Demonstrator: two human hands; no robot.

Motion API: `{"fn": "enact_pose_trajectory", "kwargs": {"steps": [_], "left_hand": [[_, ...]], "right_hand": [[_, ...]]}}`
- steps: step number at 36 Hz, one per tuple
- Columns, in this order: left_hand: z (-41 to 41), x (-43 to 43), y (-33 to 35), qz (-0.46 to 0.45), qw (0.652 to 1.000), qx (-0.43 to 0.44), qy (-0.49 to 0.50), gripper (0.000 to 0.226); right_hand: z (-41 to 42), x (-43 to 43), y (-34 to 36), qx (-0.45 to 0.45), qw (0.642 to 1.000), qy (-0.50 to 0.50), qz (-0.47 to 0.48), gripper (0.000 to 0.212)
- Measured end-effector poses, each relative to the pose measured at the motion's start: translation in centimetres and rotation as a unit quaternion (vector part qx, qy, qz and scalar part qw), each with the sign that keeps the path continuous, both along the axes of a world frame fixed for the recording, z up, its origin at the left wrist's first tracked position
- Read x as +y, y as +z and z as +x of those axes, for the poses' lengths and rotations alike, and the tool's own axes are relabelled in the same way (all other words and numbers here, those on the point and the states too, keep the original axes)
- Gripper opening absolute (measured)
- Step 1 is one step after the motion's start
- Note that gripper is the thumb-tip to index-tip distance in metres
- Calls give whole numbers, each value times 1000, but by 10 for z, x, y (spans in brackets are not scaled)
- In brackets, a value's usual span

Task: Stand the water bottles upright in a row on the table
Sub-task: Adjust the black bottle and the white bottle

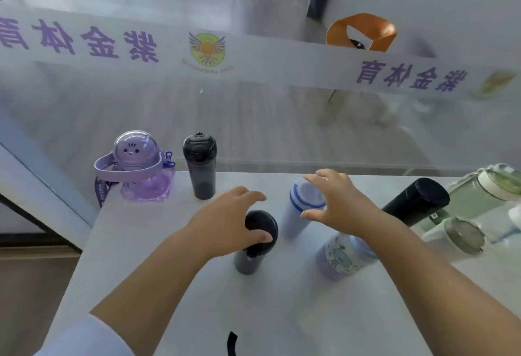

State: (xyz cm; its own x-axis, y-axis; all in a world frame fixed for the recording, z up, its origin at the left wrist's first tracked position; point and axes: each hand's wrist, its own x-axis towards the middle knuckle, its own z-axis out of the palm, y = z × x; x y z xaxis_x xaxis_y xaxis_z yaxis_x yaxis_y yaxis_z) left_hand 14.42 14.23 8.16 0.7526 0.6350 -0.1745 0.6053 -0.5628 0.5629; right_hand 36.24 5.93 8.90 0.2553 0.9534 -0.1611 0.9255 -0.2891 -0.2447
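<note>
On the white table (158,285), a purple cartoon bottle (138,168) and a dark grey bottle (200,165) stand upright at the far left. A black-lidded grey bottle (255,245) stands nearer; my left hand (228,221) rests on its lid with the thumb on top. A white bottle with blue rings (300,209) stands beside it, and my right hand (337,200) hovers over it, fingers spread. A purple labelled bottle (341,257) shows under my right wrist. A black bottle (415,202) lies tilted at the right.
At the right edge lie a clear green-tinted bottle (485,192) and a white bottle with a metal lid (456,235). A glass wall with purple lettering runs behind the table. An orange chair (363,31) stands beyond it. A black strap (231,341) lies near the front edge.
</note>
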Motion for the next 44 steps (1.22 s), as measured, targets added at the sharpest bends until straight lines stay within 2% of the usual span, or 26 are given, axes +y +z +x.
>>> {"fn": "enact_pose_trajectory", "kwargs": {"steps": [12, 17, 25, 36, 40, 44], "left_hand": [[21, -14, -7, 6, 993, 116, -27, 82], [23, -7, -6, 15, 995, 100, 10, 69], [36, 18, -6, 22, 995, 69, 70, 68], [68, 74, -11, 20, 993, 16, 112, 80], [76, 92, -11, 55, 992, 35, 112, 82], [83, 104, -11, 53, 991, 49, 111, 83]], "right_hand": [[8, 6, -20, 16, 1000, -14, -1, 81], [12, 18, -19, 18, 999, -19, -30, 81], [22, 32, -14, 6, 999, 23, -38, 80], [46, 63, -12, 0, 999, 37, -31, 82], [55, 74, -12, 3, 999, 36, -27, 79], [61, 83, -13, 5, 999, 33, -26, 78]]}}
